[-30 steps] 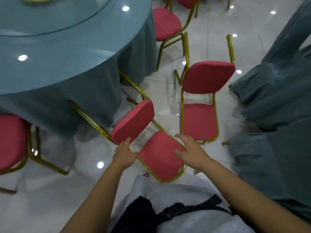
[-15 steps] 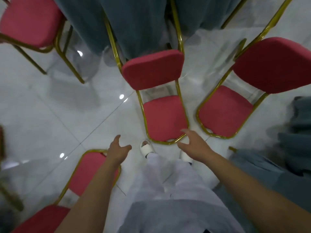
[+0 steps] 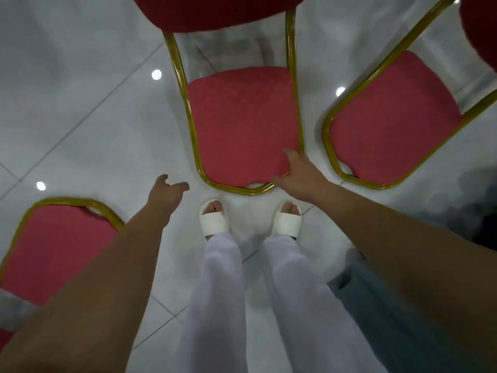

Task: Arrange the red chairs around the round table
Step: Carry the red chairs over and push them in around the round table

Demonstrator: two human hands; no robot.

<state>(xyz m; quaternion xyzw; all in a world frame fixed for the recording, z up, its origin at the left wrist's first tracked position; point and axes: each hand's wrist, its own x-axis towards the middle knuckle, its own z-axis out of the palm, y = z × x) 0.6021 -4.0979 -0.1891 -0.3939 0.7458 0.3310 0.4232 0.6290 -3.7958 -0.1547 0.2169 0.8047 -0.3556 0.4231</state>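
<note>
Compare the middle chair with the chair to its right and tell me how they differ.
The middle chair stands square to the person, front edge toward their feet; the right chair is turned at an angle. The right hand reaches over the middle chair's front corner; no hand is near the right chair. Both have red padded seats and gold metal frames, and both stand on the white tiled floor.

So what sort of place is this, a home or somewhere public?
Probably a banquet or function hall. Several matching red-cushioned chairs with gold metal frames stand close together on a glossy pale tiled floor that reflects round lights, and some grey-blue draped cloth shows at the right.
</note>
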